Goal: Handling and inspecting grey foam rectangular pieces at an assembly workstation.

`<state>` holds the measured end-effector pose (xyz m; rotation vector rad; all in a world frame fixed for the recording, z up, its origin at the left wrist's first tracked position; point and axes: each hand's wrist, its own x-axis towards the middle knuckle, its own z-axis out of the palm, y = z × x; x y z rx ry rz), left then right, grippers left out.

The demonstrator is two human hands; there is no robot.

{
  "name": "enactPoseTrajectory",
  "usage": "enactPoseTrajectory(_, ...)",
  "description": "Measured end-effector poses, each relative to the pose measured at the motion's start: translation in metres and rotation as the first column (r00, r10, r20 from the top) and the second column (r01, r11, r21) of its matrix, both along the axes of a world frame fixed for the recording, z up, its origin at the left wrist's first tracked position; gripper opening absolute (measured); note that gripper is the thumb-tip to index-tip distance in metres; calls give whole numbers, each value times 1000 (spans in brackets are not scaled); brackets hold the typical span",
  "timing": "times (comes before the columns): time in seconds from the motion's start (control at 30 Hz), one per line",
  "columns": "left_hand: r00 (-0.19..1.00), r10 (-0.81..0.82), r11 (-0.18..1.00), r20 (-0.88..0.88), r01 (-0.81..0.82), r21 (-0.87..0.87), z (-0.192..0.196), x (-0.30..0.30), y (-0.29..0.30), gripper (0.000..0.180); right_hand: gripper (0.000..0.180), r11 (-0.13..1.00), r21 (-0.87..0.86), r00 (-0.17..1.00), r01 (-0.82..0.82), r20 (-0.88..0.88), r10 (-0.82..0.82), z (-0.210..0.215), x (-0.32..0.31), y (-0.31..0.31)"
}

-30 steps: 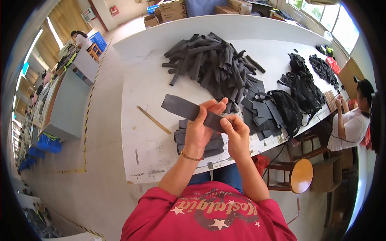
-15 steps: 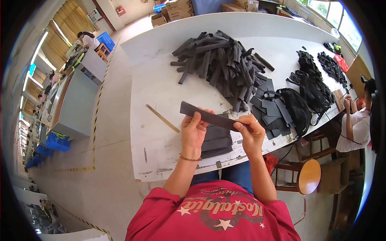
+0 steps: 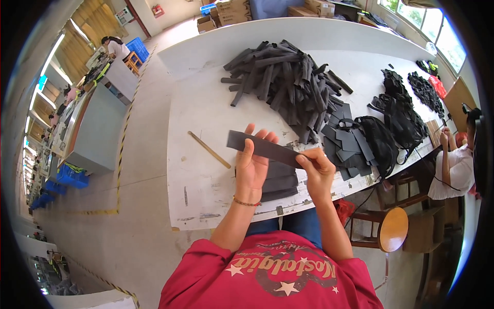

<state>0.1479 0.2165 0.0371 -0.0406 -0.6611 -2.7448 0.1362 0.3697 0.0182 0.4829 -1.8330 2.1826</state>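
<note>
Your left hand point(image 3: 251, 170) is loosely opened, its fingers extended and spread behind a dark grey, long rectangular strip of thin flexible material point(image 3: 267, 148), with its thumb across the near face; you can't tell how firmly it presses. Your right hand point(image 3: 318, 167) is closed in a pinch on the strip's right end. The strip spans between your hands, raised above the white surface point(image 3: 198, 110), its left end projecting past your left thumb. Half a second ago your left fingers were curled closer around it; now they have straightened. Your hands are also farther apart than a second ago.

Below and between your hands lies a stack of dark, flat folded strips point(image 3: 280, 185). Left of your left hand is a thin yellowish-brown stick point(image 3: 209, 149). Beyond your hands, the heap of dark grey rolled strips point(image 3: 288, 77) looks unchanged. Flat black rectangular pieces point(image 3: 345, 149) lie beyond your right hand.
</note>
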Motion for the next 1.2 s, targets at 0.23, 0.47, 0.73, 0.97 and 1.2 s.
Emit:
enactPoseTrajectory(0.23,993,-93,995,-72,96,36,-12,-15,15,27,14,989,-61,939,-137,309,149,2,8,-9)
enactPoseTrajectory(0.47,996,-86,992,-31,89,91,-15,-16,24,26,16,986,-79,920,-147,355,166,3,3,-8)
enactPoseTrajectory(0.73,995,-95,987,11,93,133,-23,-17,13,26,14,973,-57,876,-225,425,228,3,4,-4)
enactPoseTrajectory(0.97,996,-85,996,-18,85,32,-28,-14,18,28,22,986,-57,920,-154,356,164,9,8,0)
enactPoseTrajectory(1.2,966,27,994,256,1,-108,-13,-21,-16,32,20,999,33,971,-27,237,18,-11,-33,11)
